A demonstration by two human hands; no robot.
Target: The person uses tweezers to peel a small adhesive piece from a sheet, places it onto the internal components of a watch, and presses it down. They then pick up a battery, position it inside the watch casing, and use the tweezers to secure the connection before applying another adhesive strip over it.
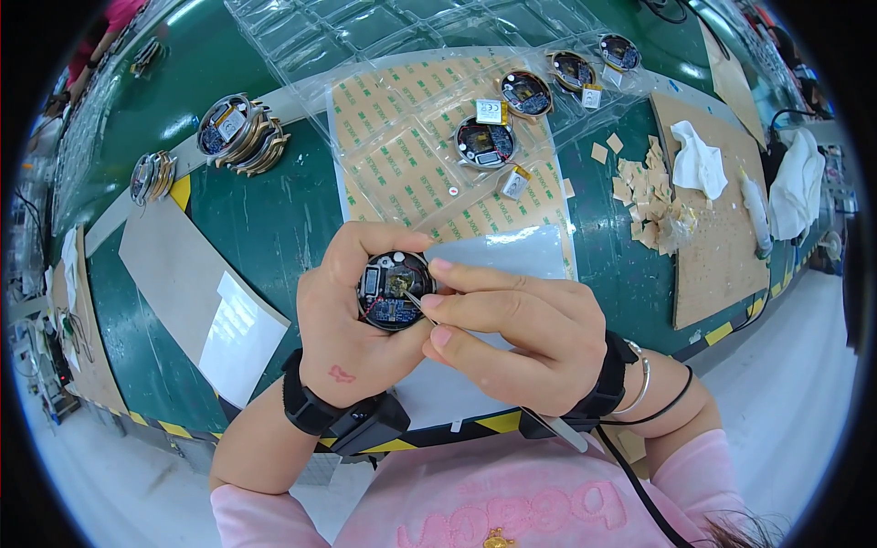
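Left hand (336, 320) curled round case (381, 259), circuit board (396, 313) inside; right hand (534, 333) pinches tweezers (416, 301).

Tray (409, 151) ahead, room beside left hand (340, 315)

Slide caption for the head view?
Left hand holds a round electronic device; right hand holds tweezers at its exposed circuitry.

A brown board (717, 269) lies to the right of the right hand (525, 338), bearing a white cloth (699, 160) and a translucent tube (755, 216). Tan scraps (642, 190) lie along its left edge. Left of the left hand (343, 320), a white sheet (242, 342) overlaps a beige panel (169, 242). Beyond both, clear plastic trays (315, 41).
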